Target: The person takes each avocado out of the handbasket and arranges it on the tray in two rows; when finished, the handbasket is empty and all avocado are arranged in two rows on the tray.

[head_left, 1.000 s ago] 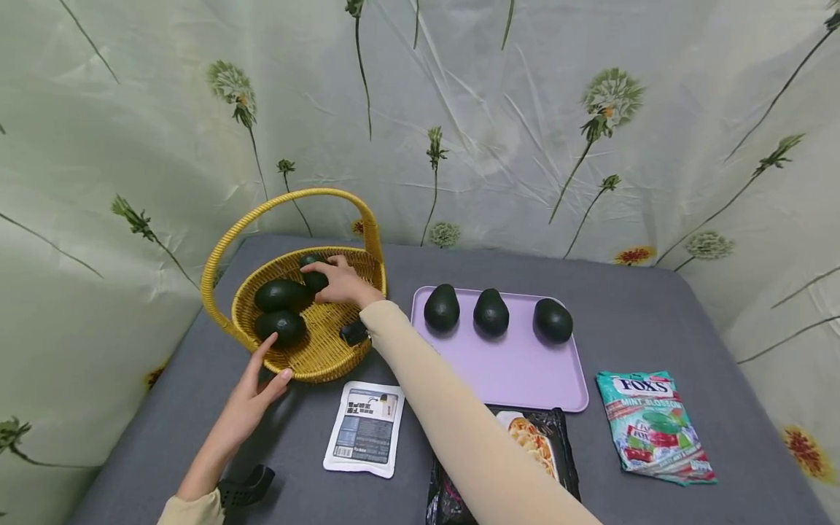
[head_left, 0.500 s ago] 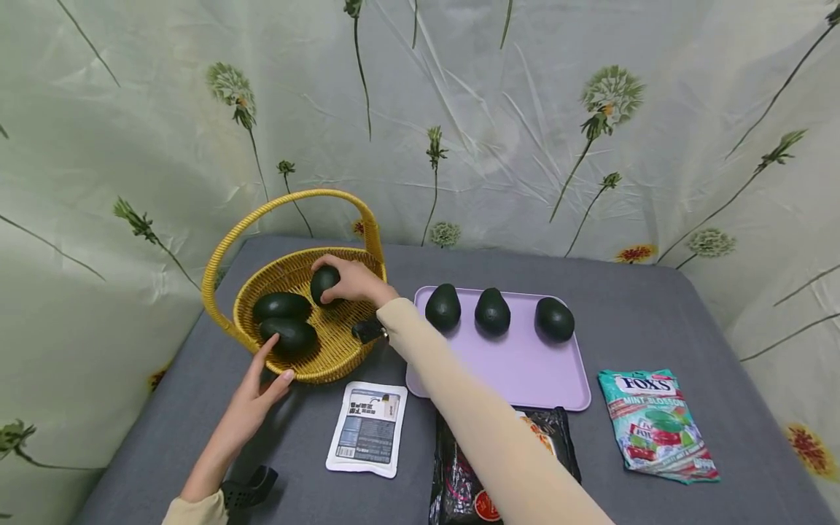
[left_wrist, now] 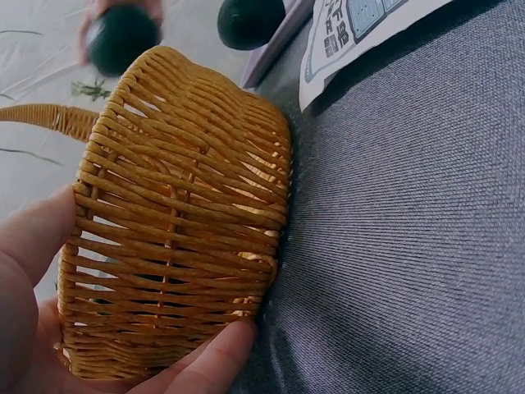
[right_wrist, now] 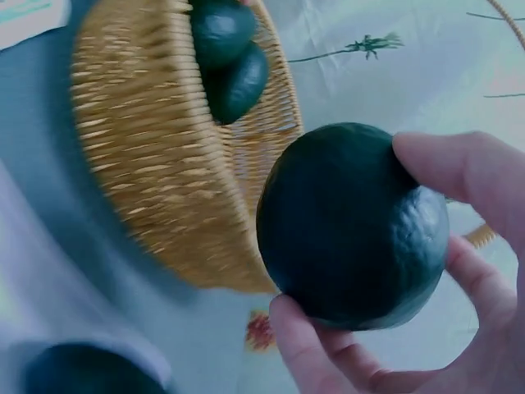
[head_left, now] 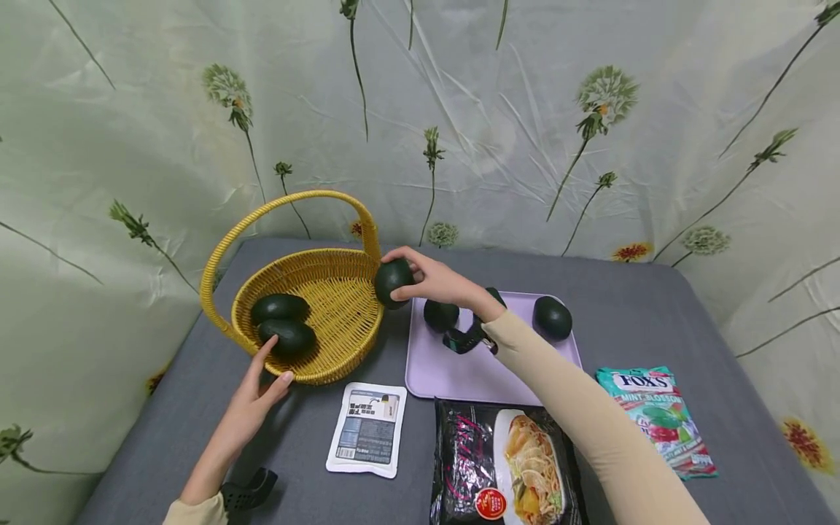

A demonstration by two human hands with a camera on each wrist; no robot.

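Nearest on the grey counter (head_left: 302, 456) lies a black food packet (head_left: 482, 459), with a white pouch (head_left: 366, 430) to its left and a candy bag (head_left: 663, 419) to its right, partly behind the right sleeve (head_left: 590, 408). The left hand (head_left: 246, 401) grips the near wall of the yellow basket (head_left: 348, 306), index finger over the rim and thumb outside. Inside, a nearer avocado (head_left: 290, 340) and a farther avocado (head_left: 280, 308) lie side by side, long axes running roughly left to right. On the lilac tray (head_left: 436, 372) sit three more avocados (head_left: 553, 318), the middle one mostly hidden by the right wrist.

The right hand (head_left: 436, 281) has its fingers curled round the held avocado (head_left: 392, 283), raised just beside the basket's right rim, near the handle's foot. Its long axis looks close to upright from the head view; which end is narrower cannot be told. Behind everything hangs a dandelion-print curtain (head_left: 492, 146).
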